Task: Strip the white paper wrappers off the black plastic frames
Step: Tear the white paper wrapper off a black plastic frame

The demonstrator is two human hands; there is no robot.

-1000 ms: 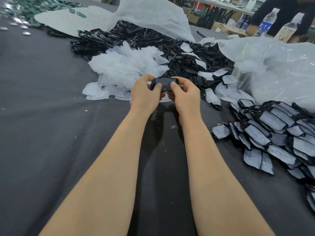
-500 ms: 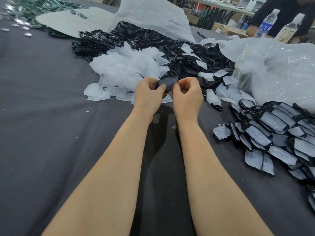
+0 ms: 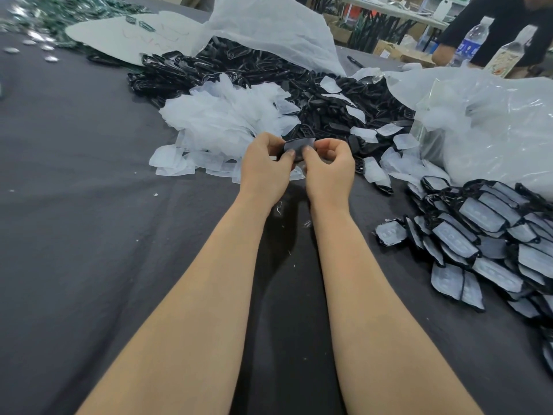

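The left hand (image 3: pixel 264 169) and the right hand (image 3: pixel 327 169) are knuckle to knuckle above the middle of the table (image 3: pixel 74 205). Both have their fingers curled in, and they pinch one wrapped frame (image 3: pixel 299 146) between them with thumbs and fingertips. A second ago the frame lay flat across both hands with the thumbs resting on top. Now it is tipped up on edge, and the left hand has closed in towards the right. The grey wrapper is still on it, with a pale strip along its top edge. I cannot tell whether the paper has started to lift.

Just beyond the hands lies the heap of white wrappers (image 3: pixel 224 121), with loose ones scattered along its near side. Behind and to the right of it, the pile of bare black frames (image 3: pixel 314 97) spreads towards the far edge. It is partly covered by a sheet of white plastic (image 3: pixel 269 28). Neither pile has changed.

Along the right edge the wrapped frames (image 3: pixel 484 235) lie overlapping in a heap, just as before. Beyond them a crumpled clear plastic bag (image 3: pixel 493 124) bulges.

In the far-left corner sits a white card (image 3: pixel 125 34) with greenish bits (image 3: pixel 59 13) behind it. At the far-right corner stand two bottles (image 3: pixel 471 40) beside another person's dark sleeve (image 3: pixel 493 25).
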